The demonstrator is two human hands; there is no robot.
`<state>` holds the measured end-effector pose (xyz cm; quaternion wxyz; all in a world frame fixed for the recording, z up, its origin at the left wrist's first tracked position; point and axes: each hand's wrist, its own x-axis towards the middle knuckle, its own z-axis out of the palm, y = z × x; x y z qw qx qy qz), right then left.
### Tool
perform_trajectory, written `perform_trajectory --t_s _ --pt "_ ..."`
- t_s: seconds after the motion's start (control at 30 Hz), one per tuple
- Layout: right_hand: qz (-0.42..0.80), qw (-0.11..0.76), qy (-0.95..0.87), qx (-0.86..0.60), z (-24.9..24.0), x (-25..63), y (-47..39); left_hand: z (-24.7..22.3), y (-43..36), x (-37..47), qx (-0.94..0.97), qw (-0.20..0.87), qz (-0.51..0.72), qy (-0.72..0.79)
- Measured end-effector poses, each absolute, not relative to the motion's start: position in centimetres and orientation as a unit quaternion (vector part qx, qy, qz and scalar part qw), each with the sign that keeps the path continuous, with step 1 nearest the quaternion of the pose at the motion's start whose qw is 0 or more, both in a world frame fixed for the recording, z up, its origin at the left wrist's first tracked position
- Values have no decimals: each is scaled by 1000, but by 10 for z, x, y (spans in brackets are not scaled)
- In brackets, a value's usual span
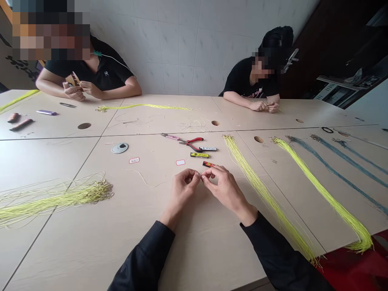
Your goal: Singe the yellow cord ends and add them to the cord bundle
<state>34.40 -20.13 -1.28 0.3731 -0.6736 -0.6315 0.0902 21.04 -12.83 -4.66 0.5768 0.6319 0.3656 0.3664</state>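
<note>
Above the middle of the table my left hand (185,184) and my right hand (222,186) meet fingertip to fingertip, both closed in a pinch. A thin pale yellow cord (145,180) curves over the tabletop and runs up to my left hand, which grips it. What sits between the right fingertips is tiny and mostly hidden. Just beyond my right hand lies a red-and-black lighter (208,164), partly covered by the fingers. Behind it are a yellow lighter (199,155), a white lighter (208,149), red-handled pliers (194,143) and a pink-handled cutter (171,137).
Bundles of yellow cords lie left (75,194), right (257,182) and farther right (321,186), beside several blue-grey bundles (336,176). A round metal disc (120,148) and paper labels (180,162) lie ahead. Two people (112,68) (242,85) sit opposite, hands raised over the table (100,258).
</note>
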Motion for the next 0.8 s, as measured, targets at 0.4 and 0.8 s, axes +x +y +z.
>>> perform_trajectory --t_s 0.4,0.8 --pt "166 434 -584 -665 -15 341 -205 -47 -129 210 643 564 370 363" --pt "294 418 -580 -635 -8 353 -198 -43 -131 210 643 586 343 354"
